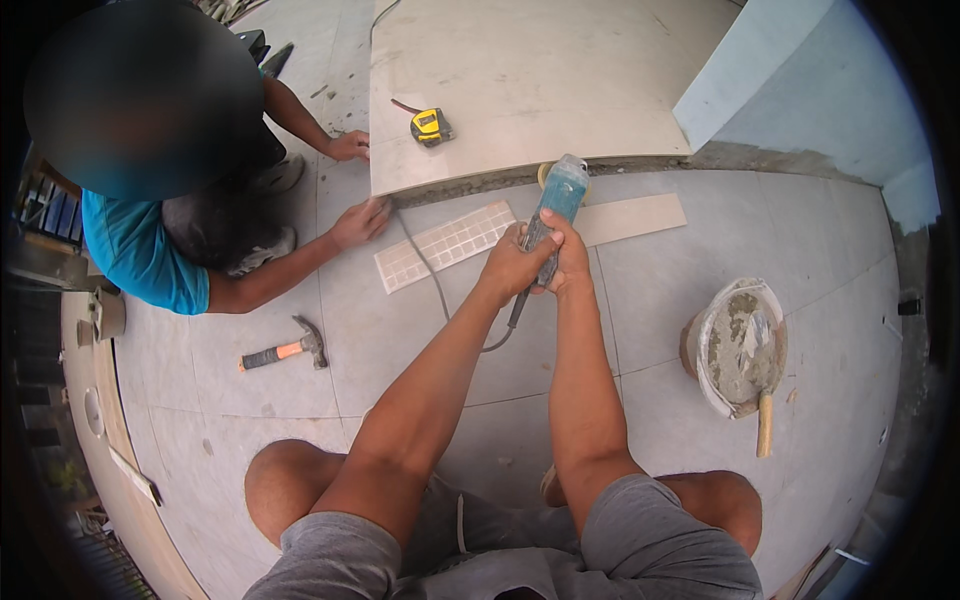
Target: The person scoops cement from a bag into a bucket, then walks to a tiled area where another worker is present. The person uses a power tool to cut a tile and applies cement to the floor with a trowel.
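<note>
Both of my hands grip an angle grinder (567, 188) with a teal body, held out in front of me. My left hand (512, 266) wraps the dark rear of its body, and my right hand (570, 256) closes around the other side. The grinder's head is close to the front edge of a raised tiled step (540, 90); whether the disc touches it I cannot tell. Its grey cord (432, 268) crosses a narrow tile strip (450, 245) lying grid side up. Partly behind the grinder, a plain tile strip (640, 217) lies on the floor.
A co-worker in a blue shirt (140, 255) crouches at the left, hands by the step's corner. A tape measure (430, 127) sits on the step. A hammer (288, 347) lies left on the tiled floor (380, 350). At right stands a mortar bucket (702, 365) with a trowel (765, 425).
</note>
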Demonstrator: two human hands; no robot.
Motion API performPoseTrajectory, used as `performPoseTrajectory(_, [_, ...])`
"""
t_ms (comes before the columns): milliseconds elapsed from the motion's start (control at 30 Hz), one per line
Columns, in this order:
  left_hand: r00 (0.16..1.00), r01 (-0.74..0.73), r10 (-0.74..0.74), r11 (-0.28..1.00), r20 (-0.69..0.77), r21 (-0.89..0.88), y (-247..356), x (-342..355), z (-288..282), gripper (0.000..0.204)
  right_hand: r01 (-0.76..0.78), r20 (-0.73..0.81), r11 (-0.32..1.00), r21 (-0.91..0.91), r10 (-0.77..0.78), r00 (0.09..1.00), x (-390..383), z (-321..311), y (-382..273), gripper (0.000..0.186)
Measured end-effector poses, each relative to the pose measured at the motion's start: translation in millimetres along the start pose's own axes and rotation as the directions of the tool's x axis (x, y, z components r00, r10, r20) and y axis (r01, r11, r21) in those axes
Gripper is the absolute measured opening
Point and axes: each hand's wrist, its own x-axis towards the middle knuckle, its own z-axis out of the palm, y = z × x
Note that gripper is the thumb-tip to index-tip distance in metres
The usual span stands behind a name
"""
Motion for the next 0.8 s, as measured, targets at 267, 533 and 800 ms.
performPoseTrajectory(267, [1.0, -0.012, 0.012, 1.0, -0.003, -0.015, -7, 0, -8, 0.09, -0.009, 0.006, 1.0, -0.006, 0.009, 1.0, 3, 2, 8, 0.04])
performPoseTrajectory(533, [1.0, -0.011, 0.01, 0.999, -0.024, -0.037, -19, 5, -15, 0.083, -0.011, 0.001, 1.0, -0.026, 0.011, 1.0, 2, 9, 16, 0.041])
performPoseTrajectory(800, [0.999, -0.014, 0.012, 0.999, -0.049, -0.05, -26, 2, -20, 0.077, -0.004, 0.004, 0.999, -0.032, 0.004, 1.0, 1, 11, 24, 0.043])
